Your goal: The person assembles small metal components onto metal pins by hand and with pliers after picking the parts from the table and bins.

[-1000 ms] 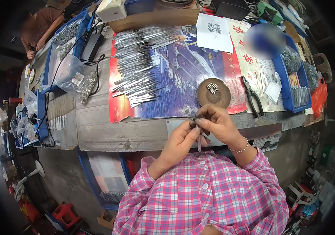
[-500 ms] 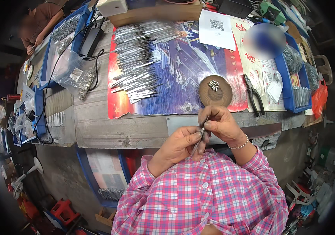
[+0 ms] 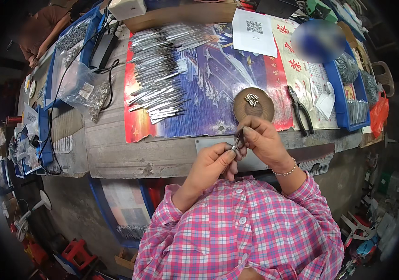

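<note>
In front of my chest, my left hand pinches a slim metal piece between thumb and fingers; only its bright end shows. My right hand is closed at the fingertips right beside it, and what those fingers pinch is too small and dark to make out. Just beyond my right hand lies a round wooden dish with several short metal sleeves in it. Slender silvery metal rods lie in a long heap on the printed poster sheet, to the left of the dish.
Dark-handled pliers lie right of the dish. A blue tray with bagged parts stands at the right. At left are a plastic bag of small parts, black cables and another blue bin. A co-worker sits far left.
My hands have turned the metal piece, so its bright end now shows at my left fingertips. The fingers of my right hand have shifted slightly up and left. The view has moved a little.
</note>
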{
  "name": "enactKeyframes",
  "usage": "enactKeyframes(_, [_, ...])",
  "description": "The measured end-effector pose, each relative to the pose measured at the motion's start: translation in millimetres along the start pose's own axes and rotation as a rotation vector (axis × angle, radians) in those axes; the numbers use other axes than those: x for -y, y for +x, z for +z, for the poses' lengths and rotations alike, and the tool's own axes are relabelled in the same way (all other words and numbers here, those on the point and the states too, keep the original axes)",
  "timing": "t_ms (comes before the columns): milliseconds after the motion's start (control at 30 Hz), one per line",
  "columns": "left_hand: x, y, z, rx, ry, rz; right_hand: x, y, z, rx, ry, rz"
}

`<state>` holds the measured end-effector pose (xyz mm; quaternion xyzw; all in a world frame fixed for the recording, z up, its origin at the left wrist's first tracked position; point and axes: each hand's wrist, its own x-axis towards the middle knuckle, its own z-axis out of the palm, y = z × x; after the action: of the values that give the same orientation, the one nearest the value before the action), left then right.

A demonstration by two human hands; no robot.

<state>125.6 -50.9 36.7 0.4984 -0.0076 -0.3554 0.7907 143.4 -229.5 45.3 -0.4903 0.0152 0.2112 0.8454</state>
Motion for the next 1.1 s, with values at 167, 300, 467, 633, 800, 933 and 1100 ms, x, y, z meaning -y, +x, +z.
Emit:
enactKeyframes(167, [-3.3,-3.5,0.0,0.137,-0.174,-0.084,11.0,-2.8,-5.0,0.020,-0.090,0.000])
enactKeyframes(300, [-1.7,-3.1,2.7,0.133,-0.214,-0.066,13.7,-3.4,-3.1,0.070,-0.124,0.017])
enactKeyframes(467, [-0.9,-4.5,1.6,0.138,-0.245,-0.078,11.8,-5.8,2.6,0.103,-0.293,-0.083])
enactKeyframes(633, [-1.0,-5.4,0.7,0.148,-0.243,-0.086,9.5,-8.9,4.2,0.103,-0.392,-0.098])
enactKeyframes(800, [-7.3,-7.0,2.4,0.155,-0.202,-0.085,7.5,-6.8,11.3,-0.040,-0.290,-0.234])
enactKeyframes(933, [-2.0,-9.8,-0.7,0.128,-0.190,-0.084,18.2,7.2,-3.2,-0.107,-0.042,-0.343])
enactKeyframes(1100, [-5.5,-9.8,-5.4,0.086,-0.258,-0.065,13.2,1.2,4.1,0.043,-0.299,-0.106])
